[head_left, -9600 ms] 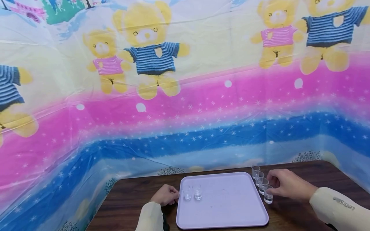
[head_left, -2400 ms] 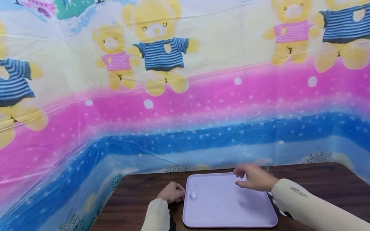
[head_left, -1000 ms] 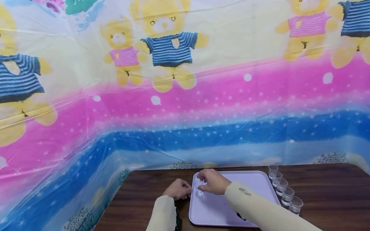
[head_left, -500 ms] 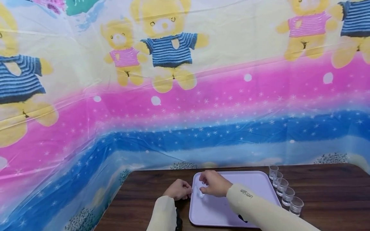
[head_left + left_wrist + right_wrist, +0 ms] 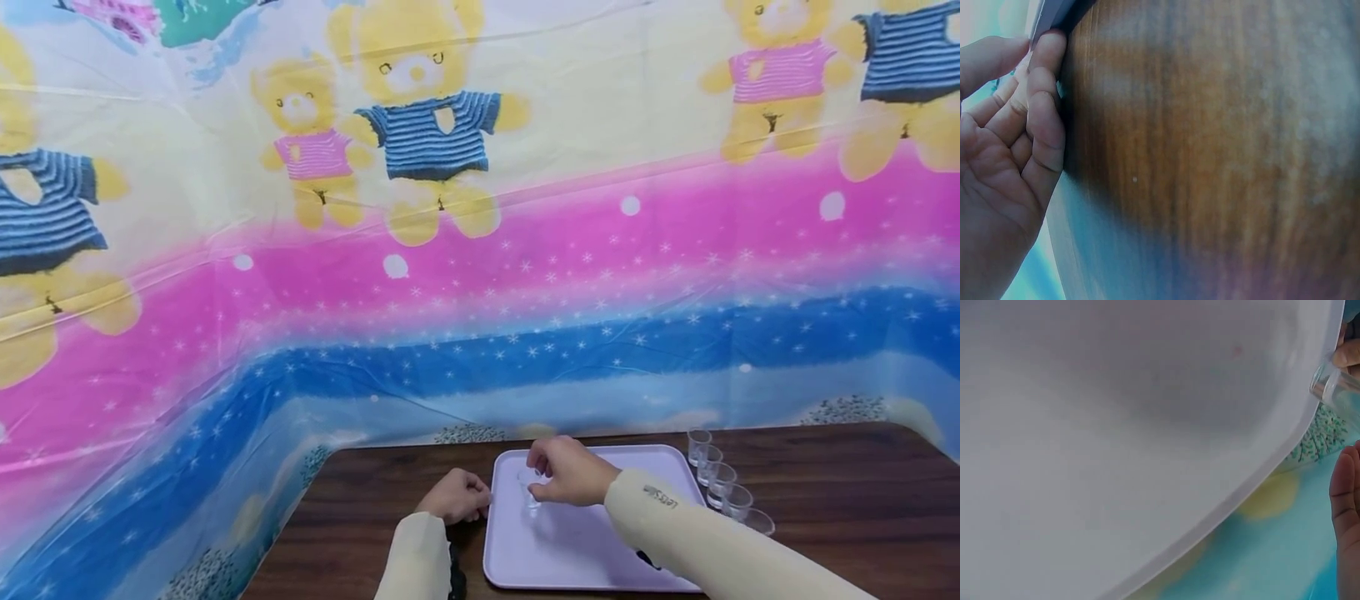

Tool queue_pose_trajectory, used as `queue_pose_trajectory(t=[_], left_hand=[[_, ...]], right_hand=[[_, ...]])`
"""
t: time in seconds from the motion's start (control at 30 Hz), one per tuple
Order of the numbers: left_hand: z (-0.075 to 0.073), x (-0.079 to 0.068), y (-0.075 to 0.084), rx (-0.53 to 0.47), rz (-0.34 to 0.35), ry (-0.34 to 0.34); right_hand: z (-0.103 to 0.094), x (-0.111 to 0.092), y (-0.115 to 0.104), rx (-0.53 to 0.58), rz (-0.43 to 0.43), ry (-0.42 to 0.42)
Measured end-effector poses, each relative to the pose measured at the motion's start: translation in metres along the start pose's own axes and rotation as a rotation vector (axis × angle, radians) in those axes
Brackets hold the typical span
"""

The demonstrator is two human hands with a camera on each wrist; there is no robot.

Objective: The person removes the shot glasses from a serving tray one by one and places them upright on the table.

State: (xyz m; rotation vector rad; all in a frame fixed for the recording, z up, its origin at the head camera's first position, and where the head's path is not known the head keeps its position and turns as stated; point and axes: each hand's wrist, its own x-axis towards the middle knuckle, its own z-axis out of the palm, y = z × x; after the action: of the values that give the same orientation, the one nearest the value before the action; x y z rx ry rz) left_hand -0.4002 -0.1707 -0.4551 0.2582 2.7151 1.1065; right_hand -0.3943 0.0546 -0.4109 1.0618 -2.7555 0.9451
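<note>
My right hand (image 5: 572, 473) is over the left part of a pale lilac tray (image 5: 585, 550), thumb and fingers gripping a small clear shot glass (image 5: 527, 483). That glass looks upright; the fingers partly hide it. At the right wrist view's edge, the tumbler-shaped shot glass (image 5: 1340, 394) shows only in part. My left hand (image 5: 456, 496) pinches the tray's left rim; in the left wrist view its thumb and index finger meet at the tray edge (image 5: 1047, 19), the other fingers curled. Beyond the tray's right side, several more shot glasses (image 5: 721, 482) form a slanting row on the table.
The dark wood table (image 5: 360, 533) stretches left and right of the tray. A bear-print cloth (image 5: 450, 367) hangs right behind the table's back edge. My right sleeve (image 5: 712, 533) crosses the tray's front right corner and partly covers the nearest glass of the row.
Earlier, two glasses stood on the tray's left; one has since joined the row at right. My right hand came back left, took the other glass and has shifted slightly right with it.
</note>
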Motion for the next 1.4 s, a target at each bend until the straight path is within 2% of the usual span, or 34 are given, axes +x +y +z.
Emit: queue_pose_trajectory(t=[0.57,0.87,1.2,1.4], left_hand=[[0.000,-0.001,0.000,-0.014,0.015,-0.014],[0.000,-0.001,-0.001,-0.027,0.021,-0.018],[0.000,-0.002,0.000,-0.024,0.020,-0.015],[-0.001,-0.001,0.001,-0.021,0.017,-0.021]], right_hand=[[-0.055,-0.053,0.020,-0.090,0.014,-0.015],[-0.075,-0.094,0.034,-0.166,-0.042,0.021],[-0.094,-0.126,0.040,-0.217,0.015,0.073],[-0.105,-0.144,0.045,-0.206,0.000,0.104]])
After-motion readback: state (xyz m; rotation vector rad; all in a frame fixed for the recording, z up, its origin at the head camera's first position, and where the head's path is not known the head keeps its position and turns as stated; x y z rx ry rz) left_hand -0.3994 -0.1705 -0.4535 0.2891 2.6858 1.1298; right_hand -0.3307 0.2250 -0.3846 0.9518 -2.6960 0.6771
